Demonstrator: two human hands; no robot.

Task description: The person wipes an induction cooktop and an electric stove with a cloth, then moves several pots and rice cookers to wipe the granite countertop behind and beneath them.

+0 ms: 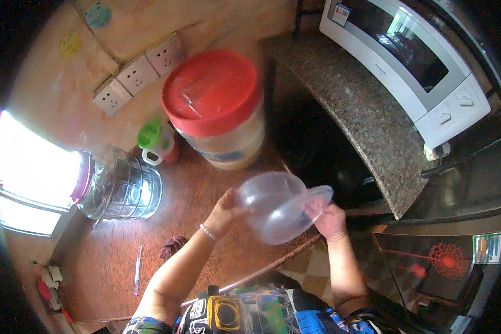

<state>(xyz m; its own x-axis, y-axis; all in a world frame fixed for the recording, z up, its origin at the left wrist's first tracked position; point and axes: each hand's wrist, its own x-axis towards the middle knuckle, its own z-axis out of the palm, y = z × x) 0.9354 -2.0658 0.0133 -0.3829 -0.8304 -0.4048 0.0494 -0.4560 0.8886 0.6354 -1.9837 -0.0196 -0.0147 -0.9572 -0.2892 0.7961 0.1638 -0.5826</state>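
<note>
A translucent plastic bowl (271, 192) is held up over the table's near right part, between my two hands. My left hand (228, 210) grips its left side, with a beaded bracelet on the wrist. My right hand (330, 219) grips a clear round plastic piece (304, 211) that overlaps the bowl's right side; whether this is a lid or a second bowl I cannot tell. Both pieces are slightly blurred. Behind them stands a large tub with a red lid (213, 92). The fingers beneath the plastic are partly hidden.
On the reddish-brown table (108, 267) are a ribbed glass jar (125, 188), a green-lidded jug (156, 144), a dark crumpled cloth (172, 247) and a pen-like item (137, 269). A white microwave (421, 71) sits on a granite counter (359, 112) at right. Wall sockets (136, 77) are behind.
</note>
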